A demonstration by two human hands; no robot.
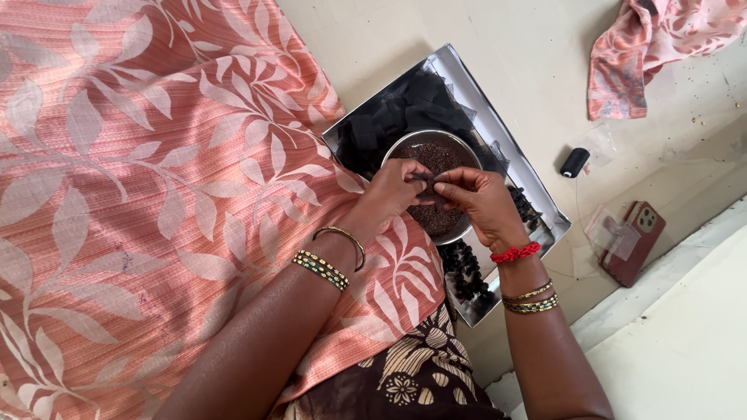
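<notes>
Over the peach leaf-print cloth (140, 194), the left hand (393, 194) and right hand (478, 198) meet fingertip to fingertip, both pinched on a small dark piece (426, 179) lying crosswise between them, just above the steel bowl (398, 144) of dark beads inside the shallow tray (498, 128).

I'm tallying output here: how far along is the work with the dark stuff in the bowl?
Done, it seems: dark finished pieces lie piled in the shallow tray. In hand: left hand and right hand pinch one small dark piece over the steel bowl. Left: the bowl holds plenty of dark grains.
</notes>
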